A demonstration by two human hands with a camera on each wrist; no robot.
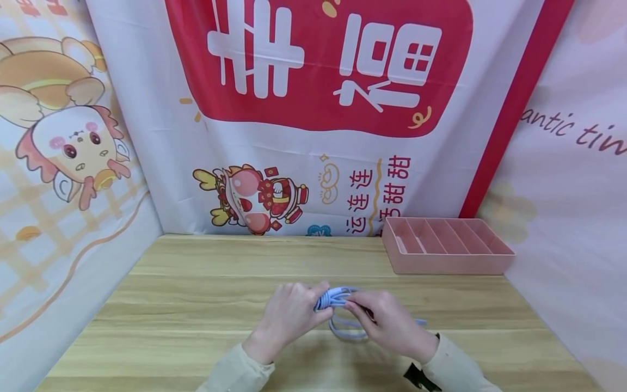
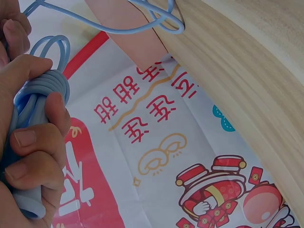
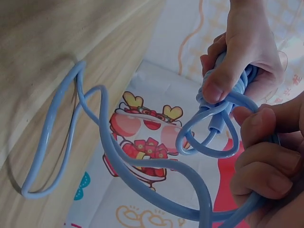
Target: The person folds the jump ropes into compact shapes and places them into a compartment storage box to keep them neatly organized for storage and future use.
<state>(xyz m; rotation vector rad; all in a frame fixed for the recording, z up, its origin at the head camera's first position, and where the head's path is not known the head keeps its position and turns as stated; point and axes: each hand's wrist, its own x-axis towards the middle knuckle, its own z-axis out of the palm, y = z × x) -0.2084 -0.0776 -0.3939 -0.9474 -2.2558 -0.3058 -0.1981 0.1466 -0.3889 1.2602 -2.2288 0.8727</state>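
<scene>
A light blue cable (image 1: 338, 298) is wound into a bundle, with turns wrapped around its middle. My left hand (image 1: 294, 310) grips this bundle, the fingers curled round it in the left wrist view, where a thicker tube-like end (image 2: 29, 202) sticks out below them. Small loops (image 3: 209, 147) stand out of the bundle towards the right hand. Between thumb and fingers, my right hand (image 1: 389, 324) pinches the loose length of the cable just right of the bundle. A slack loop (image 3: 47, 137) hangs down to the wooden tabletop.
At the back right of the wooden table (image 1: 220, 272) stands a pink box (image 1: 453, 264) with several compartments. Printed cloths hang behind the table (image 1: 318, 141) and along both sides. A black strap (image 1: 421, 378) shows at the right sleeve.
</scene>
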